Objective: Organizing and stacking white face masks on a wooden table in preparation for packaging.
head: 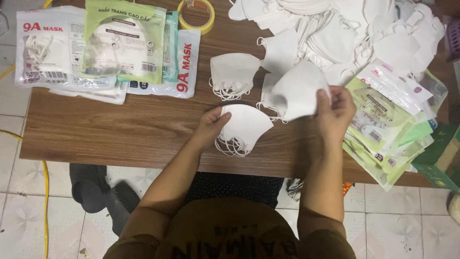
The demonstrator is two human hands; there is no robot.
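Note:
My left hand [211, 125] rests on a small stack of white face masks [243, 128] near the front edge of the wooden table [120, 129], thumb and fingers pinching its left end. My right hand [335, 112] holds a single white mask [299, 91] lifted just above the table, to the right of the stack. Another short stack of white masks [233, 74] lies behind the one under my left hand.
A large loose heap of white masks [345, 33] fills the far right. Packaged mask bags [105, 48] lie at the far left, empty green and white bags [393, 124] at the right edge. A roll of yellow tape [196, 14] sits at the back.

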